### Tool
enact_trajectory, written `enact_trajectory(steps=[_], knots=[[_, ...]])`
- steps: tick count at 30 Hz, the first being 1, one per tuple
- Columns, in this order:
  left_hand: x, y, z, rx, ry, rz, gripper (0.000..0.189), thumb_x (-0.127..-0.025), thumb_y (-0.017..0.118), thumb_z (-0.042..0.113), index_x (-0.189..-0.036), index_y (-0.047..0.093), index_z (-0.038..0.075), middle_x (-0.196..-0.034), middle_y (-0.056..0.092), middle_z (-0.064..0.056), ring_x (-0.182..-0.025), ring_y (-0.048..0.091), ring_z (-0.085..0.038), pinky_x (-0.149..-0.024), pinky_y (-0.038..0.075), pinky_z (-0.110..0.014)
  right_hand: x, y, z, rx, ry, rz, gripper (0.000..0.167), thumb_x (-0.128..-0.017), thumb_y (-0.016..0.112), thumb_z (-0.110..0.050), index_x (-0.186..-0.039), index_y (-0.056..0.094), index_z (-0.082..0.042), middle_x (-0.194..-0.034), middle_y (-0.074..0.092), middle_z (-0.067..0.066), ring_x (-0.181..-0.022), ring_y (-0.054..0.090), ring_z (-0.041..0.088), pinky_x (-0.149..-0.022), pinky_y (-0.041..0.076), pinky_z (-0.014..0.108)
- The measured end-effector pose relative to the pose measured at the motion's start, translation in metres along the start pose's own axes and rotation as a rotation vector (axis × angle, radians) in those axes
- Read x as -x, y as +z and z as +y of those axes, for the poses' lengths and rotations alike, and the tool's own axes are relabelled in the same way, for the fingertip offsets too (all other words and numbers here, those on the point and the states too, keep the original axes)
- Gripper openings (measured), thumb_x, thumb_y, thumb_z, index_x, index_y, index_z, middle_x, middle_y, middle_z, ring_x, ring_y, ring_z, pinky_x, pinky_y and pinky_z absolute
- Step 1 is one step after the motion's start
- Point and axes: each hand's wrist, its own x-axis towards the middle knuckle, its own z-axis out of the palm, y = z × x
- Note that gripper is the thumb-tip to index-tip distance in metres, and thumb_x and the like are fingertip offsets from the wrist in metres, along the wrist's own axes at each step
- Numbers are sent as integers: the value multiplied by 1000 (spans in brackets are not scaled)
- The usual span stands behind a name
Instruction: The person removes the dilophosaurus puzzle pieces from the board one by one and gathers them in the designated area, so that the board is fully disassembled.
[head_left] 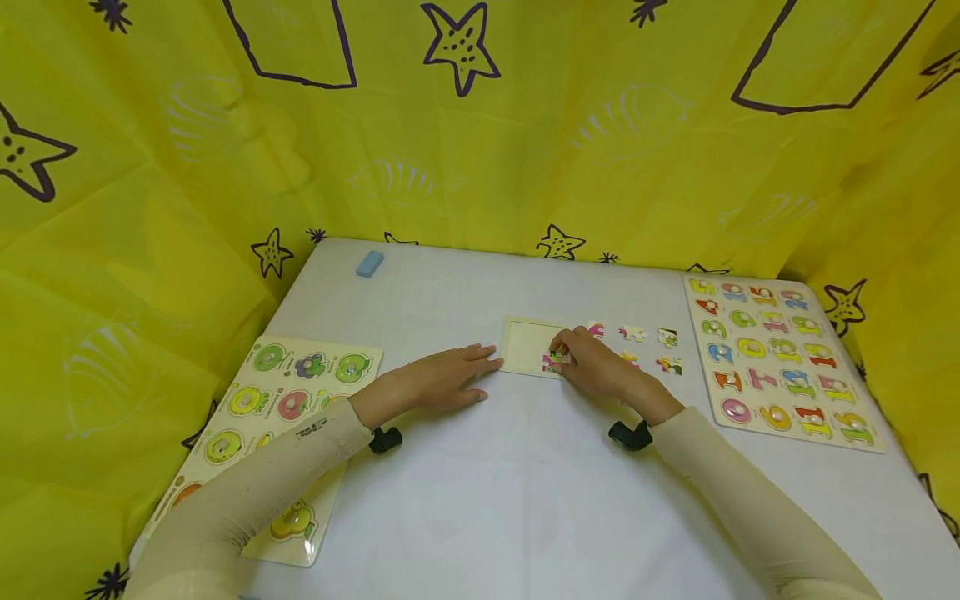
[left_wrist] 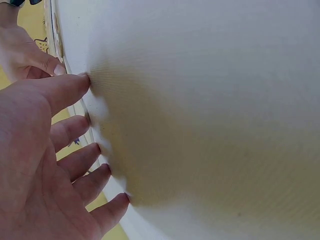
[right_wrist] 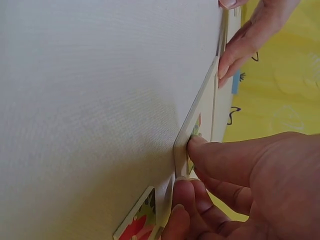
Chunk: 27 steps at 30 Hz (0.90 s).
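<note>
A small pale puzzle frame [head_left: 521, 346] lies on the white table, with a pink-and-green jigsaw piece [head_left: 551, 363] in its lower right corner. My right hand [head_left: 596, 365] pinches that piece with curled fingers; in the right wrist view the thumb [right_wrist: 220, 155] lies on its printed face, beside the frame's edge. At the frame's left side, my left hand [head_left: 448, 379] rests palm down, fingers extended and a fingertip against the border. Several loose jigsaw pieces [head_left: 667, 337] lie right of the frame, some partly hidden by the right hand.
A fruit peg board [head_left: 360, 343] lies at the left, partly under the left forearm. At the right is a number peg board [head_left: 783, 362]. A blue block [head_left: 370, 264] sits near the far left edge. Yellow curtain [head_left: 517, 167] surrounds the table [head_left: 480, 500].
</note>
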Motion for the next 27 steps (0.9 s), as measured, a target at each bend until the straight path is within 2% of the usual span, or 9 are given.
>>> enact_trajectory(steps=[11, 20, 27], knots=[[-2, 1, -1, 1, -14, -7, 63, -109, 58, 37, -165, 39, 15, -174, 29, -8, -161, 25, -30, -130, 26, -46, -2, -1, -1, -53, -27, 0, 23, -102, 67, -4, -120, 55, 1, -108, 60, 16, -100, 57, 29, -91, 50, 43], [-1, 2, -1, 3, -18, -5, 63, -110, 57, 37, -165, 38, 15, -174, 29, -7, -162, 25, -30, -131, 26, -46, 1, -1, 0, -56, -36, 82, 10, -103, 65, -4, -112, 59, -4, -103, 67, 11, -94, 61, 25, -85, 52, 40], [-1, 2, -1, 4, -22, -8, 63, -110, 57, 38, -165, 38, 16, -174, 28, -7, -162, 24, -29, -131, 25, -45, 13, -12, 4, -99, -44, 122, 12, -104, 66, -8, -116, 65, -5, -102, 71, 8, -92, 62, 21, -80, 52, 33]])
